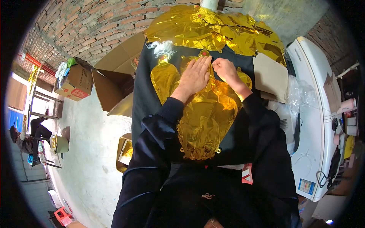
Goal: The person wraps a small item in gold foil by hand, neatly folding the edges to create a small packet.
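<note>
On the black cloth (146,87) in front of me lies a flat, uninflated gold foil balloon (207,125), its wide end toward me. My left hand (194,76) rests flat on its narrow upper part, fingers stretched out toward a small red spot (204,53) at the tip. Just to the right, my right hand (226,71) is closed with its fingers curled together; whatever they may pinch is hidden. Another gold foil balloon (164,78) lies left of my left hand. White fluffy strands (162,48) sit above it.
Gold foil sheets (178,28) are heaped along the far edge. A cardboard piece (270,76) and clear plastic (300,93) lie at right, beside a white appliance (310,114). Open cardboard boxes (110,89) stand left. Farther left, a person (28,142) sits near a bin (61,145).
</note>
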`<action>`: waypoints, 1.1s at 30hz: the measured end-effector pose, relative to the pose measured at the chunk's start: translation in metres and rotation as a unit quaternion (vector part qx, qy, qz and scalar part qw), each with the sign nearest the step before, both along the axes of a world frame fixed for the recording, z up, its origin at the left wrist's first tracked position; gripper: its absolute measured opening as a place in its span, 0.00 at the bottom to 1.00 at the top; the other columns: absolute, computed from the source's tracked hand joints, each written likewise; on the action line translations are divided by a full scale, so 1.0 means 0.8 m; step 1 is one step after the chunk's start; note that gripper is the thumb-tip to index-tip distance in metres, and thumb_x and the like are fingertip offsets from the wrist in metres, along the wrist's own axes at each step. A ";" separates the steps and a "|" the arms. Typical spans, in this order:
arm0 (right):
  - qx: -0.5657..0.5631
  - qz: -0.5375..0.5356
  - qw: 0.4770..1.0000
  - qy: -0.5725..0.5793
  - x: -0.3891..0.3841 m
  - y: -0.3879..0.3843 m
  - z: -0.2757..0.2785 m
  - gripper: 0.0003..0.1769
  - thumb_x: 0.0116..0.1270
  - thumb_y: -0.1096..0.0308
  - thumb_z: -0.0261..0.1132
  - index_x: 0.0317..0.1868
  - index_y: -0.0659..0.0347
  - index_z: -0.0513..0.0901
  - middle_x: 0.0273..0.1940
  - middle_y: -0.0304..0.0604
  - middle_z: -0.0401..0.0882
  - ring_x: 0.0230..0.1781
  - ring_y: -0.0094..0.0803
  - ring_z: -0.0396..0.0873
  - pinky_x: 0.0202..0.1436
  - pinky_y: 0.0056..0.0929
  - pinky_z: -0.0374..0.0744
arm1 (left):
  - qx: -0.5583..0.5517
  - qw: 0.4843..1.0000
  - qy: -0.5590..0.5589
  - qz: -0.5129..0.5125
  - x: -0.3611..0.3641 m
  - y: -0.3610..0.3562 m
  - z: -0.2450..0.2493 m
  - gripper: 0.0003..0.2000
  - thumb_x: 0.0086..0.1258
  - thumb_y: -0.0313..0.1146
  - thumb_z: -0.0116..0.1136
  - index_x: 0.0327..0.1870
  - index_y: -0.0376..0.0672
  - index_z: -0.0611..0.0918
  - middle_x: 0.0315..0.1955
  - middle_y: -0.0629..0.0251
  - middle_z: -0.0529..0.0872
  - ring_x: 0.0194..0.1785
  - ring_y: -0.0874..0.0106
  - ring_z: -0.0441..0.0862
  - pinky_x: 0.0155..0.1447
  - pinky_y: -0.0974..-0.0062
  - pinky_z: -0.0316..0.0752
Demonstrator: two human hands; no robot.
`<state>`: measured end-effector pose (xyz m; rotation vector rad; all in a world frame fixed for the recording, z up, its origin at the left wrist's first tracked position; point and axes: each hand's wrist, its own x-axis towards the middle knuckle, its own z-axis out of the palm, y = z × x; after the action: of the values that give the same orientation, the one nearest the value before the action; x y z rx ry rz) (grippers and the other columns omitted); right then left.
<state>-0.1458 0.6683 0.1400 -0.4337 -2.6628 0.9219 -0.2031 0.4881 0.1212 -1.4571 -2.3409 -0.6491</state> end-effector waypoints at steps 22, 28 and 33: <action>-0.022 0.087 0.964 -0.250 -0.045 0.006 0.072 0.14 0.71 0.67 0.74 0.48 0.64 0.78 0.38 0.46 0.86 0.32 0.34 0.89 0.35 0.33 0.87 | 0.009 1.000 -0.003 0.014 -0.002 0.001 -0.005 0.32 0.80 0.40 0.52 0.81 0.35 0.62 0.80 0.47 0.65 0.84 0.51 0.58 0.85 0.55 0.55; -0.022 0.057 0.959 -0.276 -0.056 0.004 0.072 0.13 0.73 0.67 0.72 0.47 0.64 0.77 0.34 0.46 0.85 0.27 0.34 0.88 0.34 0.34 0.87 | -0.009 1.000 0.018 0.023 -0.003 0.002 -0.010 0.29 0.79 0.40 0.53 0.75 0.31 0.68 0.78 0.43 0.67 0.84 0.50 0.59 0.85 0.53 0.55; -0.023 0.035 0.977 -0.211 -0.060 0.007 0.055 0.13 0.73 0.64 0.69 0.40 0.69 0.82 0.29 0.47 0.86 0.25 0.35 0.88 0.30 0.34 0.87 | 0.008 1.000 0.015 0.015 -0.004 0.002 -0.011 0.28 0.78 0.40 0.53 0.73 0.31 0.71 0.77 0.42 0.69 0.83 0.48 0.60 0.85 0.53 0.55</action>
<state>-0.1939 0.6741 0.1839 -0.6083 -3.0597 1.0084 -0.2061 0.4895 0.1125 -1.4116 -2.3251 -0.6310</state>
